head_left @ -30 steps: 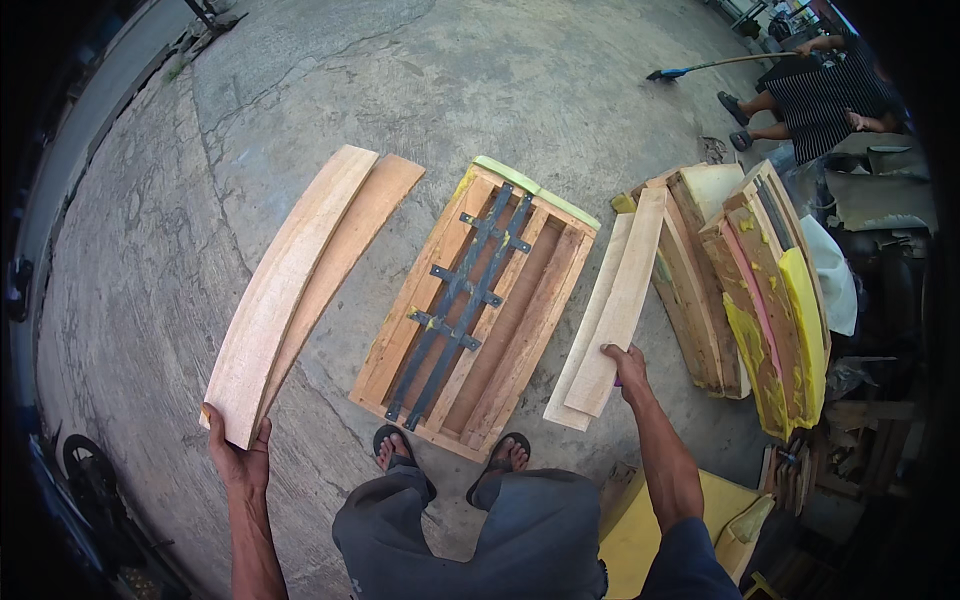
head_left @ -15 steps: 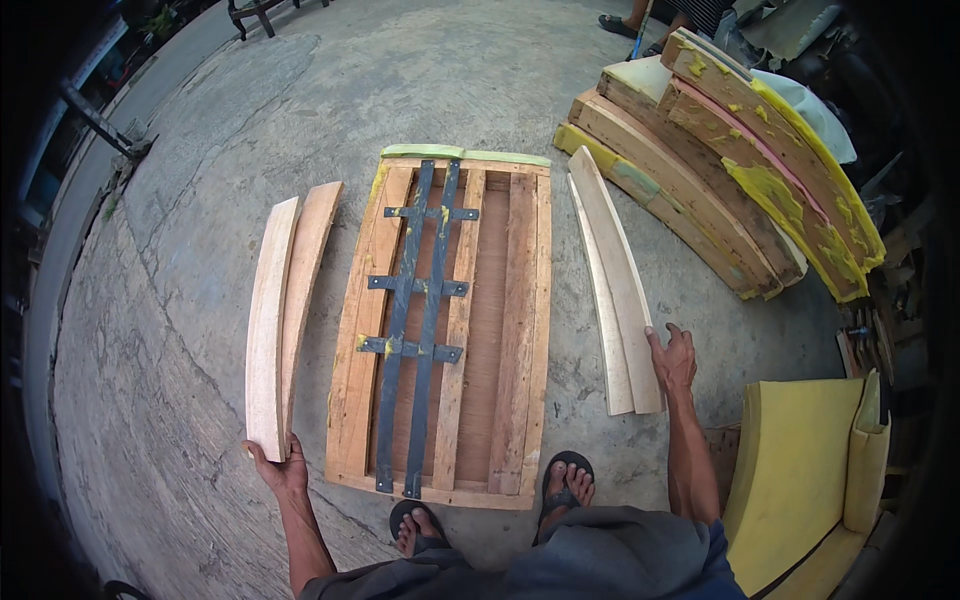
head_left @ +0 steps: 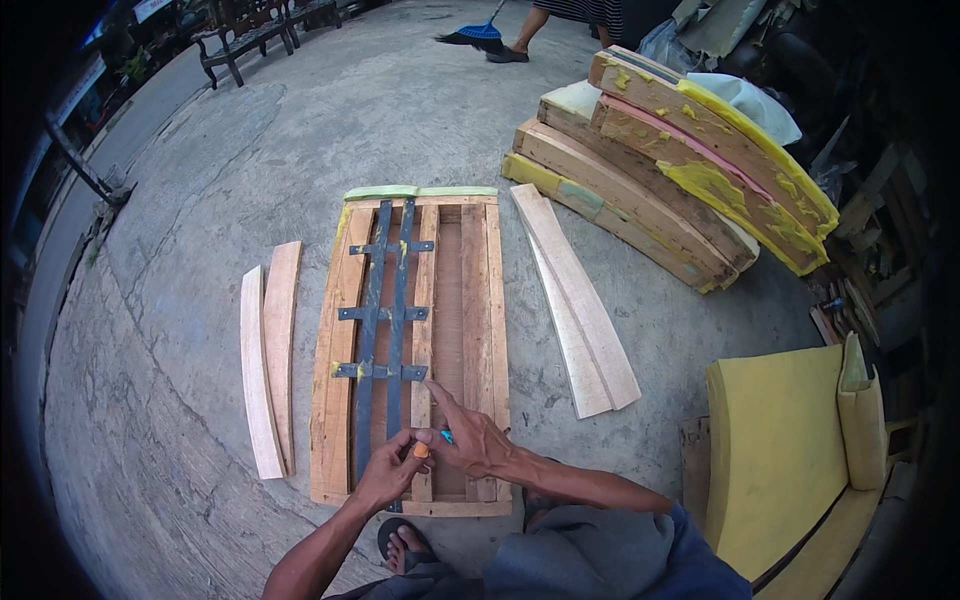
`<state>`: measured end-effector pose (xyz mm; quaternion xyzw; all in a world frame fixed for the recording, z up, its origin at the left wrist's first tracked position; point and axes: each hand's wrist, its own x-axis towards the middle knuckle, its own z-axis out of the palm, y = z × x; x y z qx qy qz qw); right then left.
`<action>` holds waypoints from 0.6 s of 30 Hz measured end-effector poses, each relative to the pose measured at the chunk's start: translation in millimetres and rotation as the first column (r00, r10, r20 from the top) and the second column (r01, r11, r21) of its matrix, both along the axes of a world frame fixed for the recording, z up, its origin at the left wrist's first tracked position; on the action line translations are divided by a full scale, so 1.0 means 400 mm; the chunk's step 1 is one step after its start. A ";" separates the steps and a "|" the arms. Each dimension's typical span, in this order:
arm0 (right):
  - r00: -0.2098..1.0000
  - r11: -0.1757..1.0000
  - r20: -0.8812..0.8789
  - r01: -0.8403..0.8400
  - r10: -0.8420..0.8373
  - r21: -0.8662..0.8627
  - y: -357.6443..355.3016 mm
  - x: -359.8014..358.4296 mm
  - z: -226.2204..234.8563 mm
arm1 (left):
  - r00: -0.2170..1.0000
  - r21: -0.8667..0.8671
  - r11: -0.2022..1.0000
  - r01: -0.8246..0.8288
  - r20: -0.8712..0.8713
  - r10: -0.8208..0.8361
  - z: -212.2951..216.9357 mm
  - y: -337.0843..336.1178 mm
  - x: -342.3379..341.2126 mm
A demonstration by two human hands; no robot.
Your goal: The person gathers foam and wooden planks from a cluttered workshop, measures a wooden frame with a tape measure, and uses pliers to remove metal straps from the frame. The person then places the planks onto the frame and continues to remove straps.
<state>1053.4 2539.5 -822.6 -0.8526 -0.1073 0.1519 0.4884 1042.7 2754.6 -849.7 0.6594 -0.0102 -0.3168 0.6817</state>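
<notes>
Both hands meet above the lower part of a wooden frame (head_left: 502, 350) lying on the concrete. My left hand (head_left: 388, 470) is closed, pinching a small orange object (head_left: 421, 450). My right hand (head_left: 474, 442) touches it, index finger stretched forward, other fingers curled round a small turquoise object (head_left: 447, 437). Whether the two colours belong to one item cannot be made out. Dark straps (head_left: 400, 310) run lengthwise along the frame, with short cross straps fixed over them. Two pale curved boards (head_left: 262, 375) lie left of the frame; a pair of similar boards (head_left: 575, 310) lies right of it, overlapping.
Several curved wooden parts with yellow foam (head_left: 640, 190) are stacked at far right. A yellow padded piece (head_left: 780, 440) stands near right. At the back, a person's leg (head_left: 530, 28) shows beside a blue broom (head_left: 480, 32); a dark bench (head_left: 240, 45) stands far left.
My hands have left the boards on either side and come together over the frame. The boards now lie lower and flatter. The broom and the person's leg have come further into view.
</notes>
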 end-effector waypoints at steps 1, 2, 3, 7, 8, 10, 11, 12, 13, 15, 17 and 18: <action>0.995 0.999 0.101 -0.016 0.012 0.033 0.013 0.008 -0.003 | 0.998 -0.031 0.997 0.064 -0.006 -0.065 0.017 -0.021 0.007; 0.979 0.997 0.201 -0.037 0.024 0.061 0.020 0.012 0.000 | 0.992 -0.062 0.990 0.127 -0.011 -0.128 0.035 -0.038 0.013; 0.974 0.999 0.226 -0.029 0.020 0.037 0.022 0.005 0.004 | 0.992 -0.031 0.993 0.116 0.045 -0.114 0.052 -0.047 0.014; 0.965 0.997 0.255 -0.055 0.068 -0.058 0.018 -0.009 0.003 | 0.996 -0.175 0.983 0.058 -0.054 -0.068 0.044 -0.021 0.038; 0.977 0.995 0.194 -0.074 0.087 -0.073 -0.006 -0.022 0.012 | 0.988 -0.254 0.967 0.020 -0.146 -0.059 0.022 -0.021 0.031; 0.983 0.984 0.122 -0.123 0.139 -0.131 -0.044 -0.021 0.018 | 0.967 -0.341 0.935 -0.095 -0.254 0.006 0.020 -0.001 0.026; 0.984 0.973 0.101 -0.124 0.145 -0.195 -0.084 -0.023 0.022 | 0.961 -0.374 0.917 -0.138 -0.276 0.032 0.031 0.034 0.049; 0.990 0.958 0.063 -0.107 0.128 -0.268 -0.134 -0.048 0.019 | 0.951 -0.350 0.900 -0.261 -0.252 0.178 0.011 0.107 0.073; 0.995 0.951 0.094 -0.005 0.036 -0.309 -0.184 -0.070 -0.036 | 0.950 -0.325 0.895 -0.304 -0.174 0.260 -0.025 0.175 0.107; 0.993 0.905 -0.032 -0.115 0.111 -0.410 -0.276 -0.099 -0.047 | 0.850 -0.169 0.834 -0.525 -0.141 0.507 -0.114 0.355 0.144; 0.983 0.851 -0.087 -0.185 0.164 -0.492 -0.295 -0.122 -0.020 | 0.702 -0.064 0.708 -0.704 -0.218 0.678 -0.182 0.489 0.173; 0.996 0.857 -0.055 -0.088 0.070 -0.508 -0.305 -0.161 -0.016 | 0.794 -0.096 0.797 -0.597 -0.217 0.568 -0.179 0.418 0.251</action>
